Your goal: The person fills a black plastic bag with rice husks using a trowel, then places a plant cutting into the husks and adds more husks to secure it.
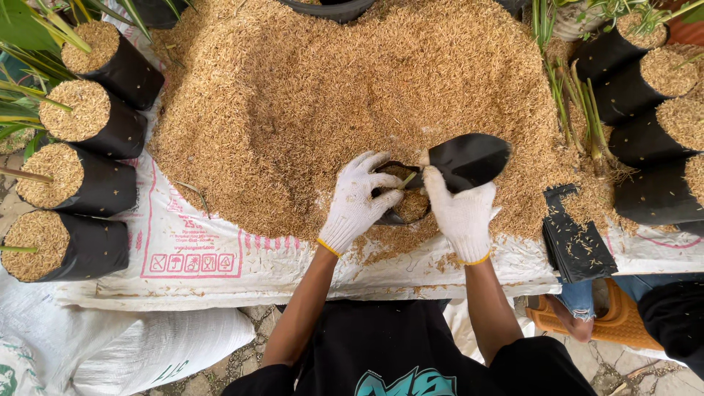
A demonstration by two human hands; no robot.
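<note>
The left hand (357,202), gloved in white, is curled over the near-left rim of a small black grow bag (405,199), part-filled with husk and set at the near edge of the husk heap (352,103). Just right, touching, the right hand (460,213) is closed on a black bag flap (469,160), whose long axis runs far-right.

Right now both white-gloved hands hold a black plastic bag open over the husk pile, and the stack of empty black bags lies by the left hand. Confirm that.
Not quite. The head view shows the stack of empty black plastic bags beside the right hand, not the left hand. The rest stands.
</note>
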